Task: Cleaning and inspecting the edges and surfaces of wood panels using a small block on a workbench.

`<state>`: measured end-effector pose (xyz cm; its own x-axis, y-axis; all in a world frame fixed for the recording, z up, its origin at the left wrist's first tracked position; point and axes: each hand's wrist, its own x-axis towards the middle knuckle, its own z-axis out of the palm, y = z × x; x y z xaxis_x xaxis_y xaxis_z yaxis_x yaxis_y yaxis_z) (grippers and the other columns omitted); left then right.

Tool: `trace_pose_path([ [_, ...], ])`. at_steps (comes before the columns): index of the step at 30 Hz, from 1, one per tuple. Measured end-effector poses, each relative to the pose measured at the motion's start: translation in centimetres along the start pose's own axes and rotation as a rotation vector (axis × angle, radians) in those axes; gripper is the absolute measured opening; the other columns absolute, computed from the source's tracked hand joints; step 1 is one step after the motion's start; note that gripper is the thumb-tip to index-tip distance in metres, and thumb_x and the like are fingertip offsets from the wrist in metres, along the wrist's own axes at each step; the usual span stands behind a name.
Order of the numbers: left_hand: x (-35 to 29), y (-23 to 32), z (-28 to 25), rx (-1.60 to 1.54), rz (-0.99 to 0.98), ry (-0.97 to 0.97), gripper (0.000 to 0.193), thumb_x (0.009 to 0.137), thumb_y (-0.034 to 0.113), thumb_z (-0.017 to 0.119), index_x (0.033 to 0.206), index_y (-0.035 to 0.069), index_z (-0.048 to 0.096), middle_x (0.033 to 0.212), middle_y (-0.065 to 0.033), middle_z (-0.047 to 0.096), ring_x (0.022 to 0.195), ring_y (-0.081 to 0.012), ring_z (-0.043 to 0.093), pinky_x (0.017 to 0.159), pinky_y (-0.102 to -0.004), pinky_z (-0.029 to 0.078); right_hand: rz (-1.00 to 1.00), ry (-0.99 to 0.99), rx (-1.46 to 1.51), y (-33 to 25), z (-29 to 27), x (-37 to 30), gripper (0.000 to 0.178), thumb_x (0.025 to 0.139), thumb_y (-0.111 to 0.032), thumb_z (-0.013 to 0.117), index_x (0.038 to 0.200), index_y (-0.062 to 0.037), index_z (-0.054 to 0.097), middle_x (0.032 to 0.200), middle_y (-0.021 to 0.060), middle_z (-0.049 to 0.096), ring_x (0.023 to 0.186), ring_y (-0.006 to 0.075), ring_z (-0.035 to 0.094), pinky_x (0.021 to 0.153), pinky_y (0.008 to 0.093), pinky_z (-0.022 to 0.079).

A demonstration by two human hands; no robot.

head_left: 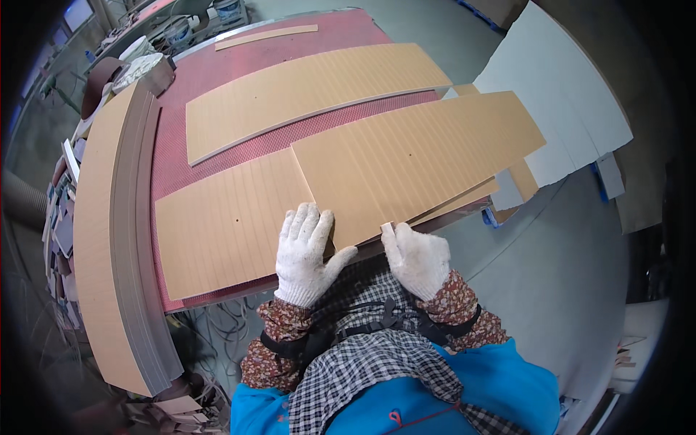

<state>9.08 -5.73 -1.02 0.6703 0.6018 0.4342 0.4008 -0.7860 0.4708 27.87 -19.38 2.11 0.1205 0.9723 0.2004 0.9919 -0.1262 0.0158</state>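
My left hand [306, 254], in a white knit glove, lies with fingers stretched out over the seam between two wood-grain boards. One is the left board [225, 217]; the other, the right board [420, 152], overlaps its end. Gloved too, my right hand [419, 259] is closed at the near edge of the right board. Between its thumb and fingers it pinches a small pale block [387, 228], most of which the glove hides. Whether the block touches the board's edge I cannot tell.
Beneath the boards is a red textured tabletop [174, 145]. Another wood-grain board [312, 94] lies farther back, near a narrow strip [267, 36]. A stack of boards [109, 239] stands left; large white sheets [554, 94] lie at right. Offcuts [64, 232] pile up far left.
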Motion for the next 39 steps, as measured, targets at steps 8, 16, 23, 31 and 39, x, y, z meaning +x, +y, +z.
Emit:
trace_pose_path([
  [8, 0.0, 0.0, -0.1, -0.007, -0.014, 0.007, 0.072, 0.074, 0.036, 0.092, 0.129, -0.002, 0.066, 0.132, -0.0241, 0.066, 0.133, -0.0452, 0.058, 0.119, -0.0565, 0.042, 0.064, -0.077, 0.096, -0.9, -1.4, 0.1, 0.018, 0.105, -0.023, 0.061, 0.105, -0.0070, 0.070, 0.074, 0.0066, 0.066, 0.057, 0.0223, 0.072, 0.046, 0.0370, 0.053],
  [16, 0.1, 0.1, -0.5, -0.006, -0.017, -0.012, 0.072, 0.074, 0.037, 0.091, 0.129, -0.002, 0.066, 0.133, -0.0246, 0.066, 0.133, -0.0455, 0.058, 0.118, -0.0571, 0.041, 0.175, -0.136, 0.189, -1.0, -1.0, 3.1, 0.028, 0.107, -0.026, 0.059, 0.089, -0.0057, 0.066, 0.061, 0.0153, 0.067, 0.054, 0.0326, 0.070, 0.048, 0.0433, 0.054],
  [23, 0.0, 0.0, -0.1, -0.034, -0.025, -0.008, 0.072, 0.076, 0.038, 0.090, 0.130, -0.002, 0.065, 0.133, -0.0249, 0.065, 0.134, -0.0463, 0.058, 0.119, -0.0576, 0.041, 0.185, -0.124, 0.191, 0.6, 1.6, 12.6, 0.036, 0.108, -0.027, 0.053, 0.087, -0.0030, 0.069, 0.068, 0.0214, 0.072, 0.064, 0.0370, 0.076, 0.056, 0.0471, 0.061],
  [31, -0.5, -0.2, -0.2, -0.024, -0.036, -0.003, 0.073, 0.078, 0.041, 0.089, 0.132, -0.001, 0.065, 0.136, -0.0255, 0.064, 0.135, -0.0460, 0.056, 0.119, -0.0580, 0.040, 0.170, -0.233, 0.119, 1.3, 3.2, 24.1, 0.034, 0.101, -0.022, 0.054, 0.104, -0.0018, 0.081, 0.101, 0.0245, 0.078, 0.099, 0.0398, 0.078, 0.082, 0.0508, 0.064],
  [39, -0.6, -0.2, -0.1, -0.012, -0.031, 0.000, 0.075, 0.078, 0.043, 0.090, 0.135, 0.001, 0.065, 0.138, -0.0252, 0.064, 0.137, -0.0451, 0.056, 0.120, -0.0577, 0.040, 0.168, -0.318, 0.058, 0.8, 2.6, 24.7, 0.032, 0.100, -0.019, 0.056, 0.112, -0.0041, 0.081, 0.111, 0.0200, 0.079, 0.106, 0.0377, 0.078, 0.087, 0.0509, 0.064],
])
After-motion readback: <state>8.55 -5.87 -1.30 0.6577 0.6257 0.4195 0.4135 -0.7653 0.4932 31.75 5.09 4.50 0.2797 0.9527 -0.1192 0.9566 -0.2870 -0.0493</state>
